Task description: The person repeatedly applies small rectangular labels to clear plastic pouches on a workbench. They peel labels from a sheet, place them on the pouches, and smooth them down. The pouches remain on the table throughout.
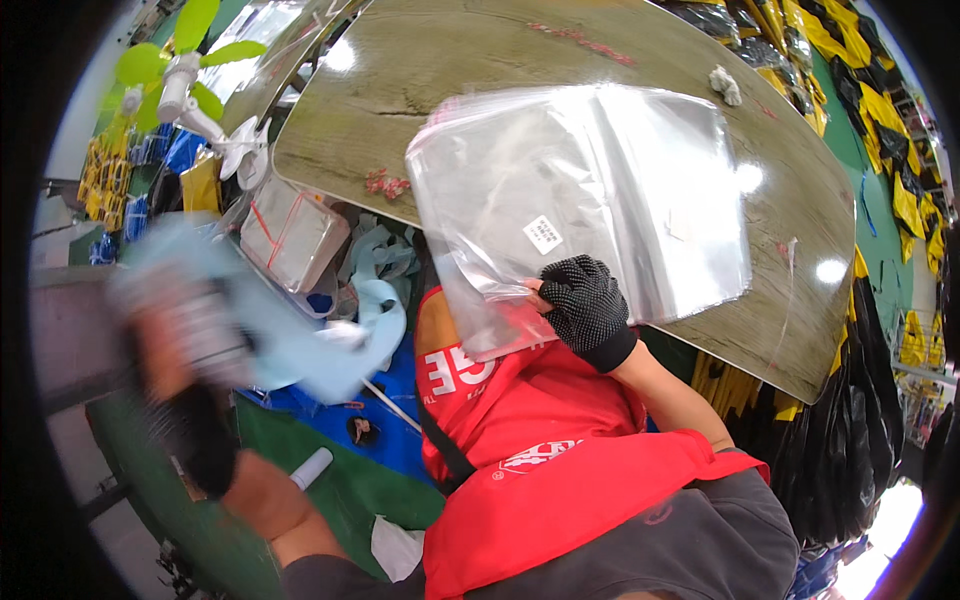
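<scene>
A stack of clear plastic bags lies on the table and hangs over its near edge. A small white label is on the top bag. My right hand, in a black dotted glove with bare fingertips, is closed and pinches the bags' near edge. Off to the left, my left hand is smeared by motion, with a dark glove at its wrist. It holds a blurred whitish roll, from which a wide light blue strip trails to the right. Its exact grip is hidden by blur.
The brown table carries red scraps and a crumpled white piece. A green-bladed fan stands at the far left, above a packed bundle of clear bags. Black and yellow bags hang on the right.
</scene>
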`<state>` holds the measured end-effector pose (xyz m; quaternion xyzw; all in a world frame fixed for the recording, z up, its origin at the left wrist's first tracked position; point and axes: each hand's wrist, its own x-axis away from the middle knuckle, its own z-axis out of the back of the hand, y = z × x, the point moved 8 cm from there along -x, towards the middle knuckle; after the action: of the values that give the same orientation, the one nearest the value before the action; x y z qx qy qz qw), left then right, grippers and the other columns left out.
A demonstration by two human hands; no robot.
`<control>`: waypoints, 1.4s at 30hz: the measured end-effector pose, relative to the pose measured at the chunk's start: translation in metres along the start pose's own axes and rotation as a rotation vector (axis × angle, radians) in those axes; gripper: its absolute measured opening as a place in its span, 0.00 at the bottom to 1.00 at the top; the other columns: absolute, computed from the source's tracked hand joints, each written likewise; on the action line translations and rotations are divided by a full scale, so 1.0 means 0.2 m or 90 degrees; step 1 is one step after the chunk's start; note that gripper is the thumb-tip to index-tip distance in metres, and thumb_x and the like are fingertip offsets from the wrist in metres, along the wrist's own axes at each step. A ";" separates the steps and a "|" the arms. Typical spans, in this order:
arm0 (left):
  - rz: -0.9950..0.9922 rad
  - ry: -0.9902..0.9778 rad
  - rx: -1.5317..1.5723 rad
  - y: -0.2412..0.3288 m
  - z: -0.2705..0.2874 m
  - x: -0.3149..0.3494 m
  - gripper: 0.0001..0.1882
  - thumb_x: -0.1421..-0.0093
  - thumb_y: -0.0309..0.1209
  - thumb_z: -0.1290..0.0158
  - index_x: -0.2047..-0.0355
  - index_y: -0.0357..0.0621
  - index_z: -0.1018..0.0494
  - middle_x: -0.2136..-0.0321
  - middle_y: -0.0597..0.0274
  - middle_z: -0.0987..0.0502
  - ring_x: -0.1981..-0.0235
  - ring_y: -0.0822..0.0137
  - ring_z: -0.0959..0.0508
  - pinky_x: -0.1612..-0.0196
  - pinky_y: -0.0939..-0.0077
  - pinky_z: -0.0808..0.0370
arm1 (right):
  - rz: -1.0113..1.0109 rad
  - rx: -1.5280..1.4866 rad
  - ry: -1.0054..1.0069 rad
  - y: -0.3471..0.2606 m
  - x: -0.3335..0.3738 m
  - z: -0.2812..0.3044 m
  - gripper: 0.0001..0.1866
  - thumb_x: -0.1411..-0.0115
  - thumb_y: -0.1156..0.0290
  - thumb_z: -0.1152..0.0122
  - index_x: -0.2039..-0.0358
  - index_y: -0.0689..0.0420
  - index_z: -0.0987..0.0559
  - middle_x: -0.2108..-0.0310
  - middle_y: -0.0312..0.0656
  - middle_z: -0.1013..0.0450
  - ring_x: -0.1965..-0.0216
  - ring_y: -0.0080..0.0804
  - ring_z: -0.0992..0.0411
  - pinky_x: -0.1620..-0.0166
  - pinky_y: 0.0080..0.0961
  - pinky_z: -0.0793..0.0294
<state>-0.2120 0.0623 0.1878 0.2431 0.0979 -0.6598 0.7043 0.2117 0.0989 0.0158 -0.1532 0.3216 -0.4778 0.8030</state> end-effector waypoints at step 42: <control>0.406 -0.368 0.661 0.58 -0.93 0.54 0.12 0.40 0.30 0.47 0.59 0.36 0.27 0.67 0.59 0.22 0.68 0.70 0.22 0.63 0.77 0.26 | 0.004 0.101 -0.015 0.10 -0.21 0.04 0.05 0.48 0.68 0.39 0.77 0.54 0.23 0.78 0.41 0.28 0.77 0.42 0.31 0.74 0.37 0.35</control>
<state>-0.0528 0.0563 0.0016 0.3806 -0.5010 -0.4199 0.6541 0.2166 0.1438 0.0272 -0.0940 0.2740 -0.4972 0.8179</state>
